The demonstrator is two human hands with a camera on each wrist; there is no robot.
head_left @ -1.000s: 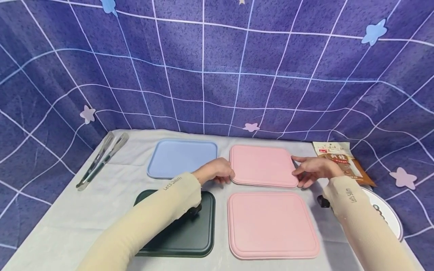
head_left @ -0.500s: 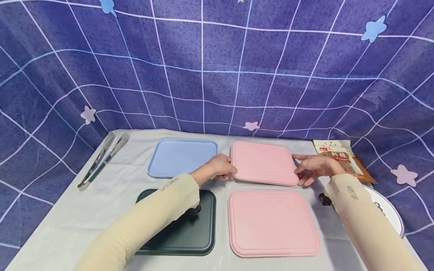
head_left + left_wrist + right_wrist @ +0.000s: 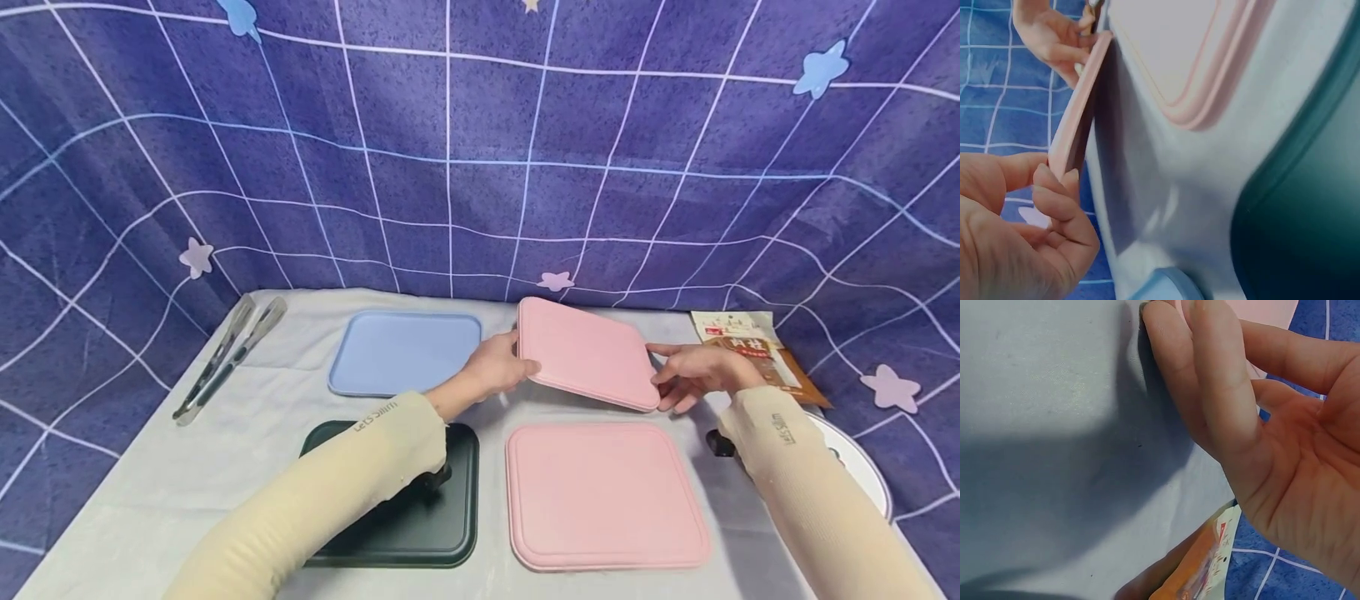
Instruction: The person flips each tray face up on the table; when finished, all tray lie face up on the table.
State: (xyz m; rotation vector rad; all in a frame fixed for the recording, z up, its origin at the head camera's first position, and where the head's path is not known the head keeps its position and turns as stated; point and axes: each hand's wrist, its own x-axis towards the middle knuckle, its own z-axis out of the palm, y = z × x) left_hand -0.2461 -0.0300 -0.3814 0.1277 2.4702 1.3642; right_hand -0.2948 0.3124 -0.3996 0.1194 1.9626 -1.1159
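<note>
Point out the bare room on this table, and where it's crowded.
Widest bare patch: the pale tablecloth left of the dark green board, in front of the tongs. A smaller one lies between tongs and blue tray. Crowded: the right side, with right hand, sleeve, packet and white plate close together.

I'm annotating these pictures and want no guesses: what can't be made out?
Part of the dark green tray: head view, behind the left sleeve.
Part of the white round dish: head view, behind the right sleeve.
Most of the tilted pink tray: right wrist view, cut off by the top edge.
</note>
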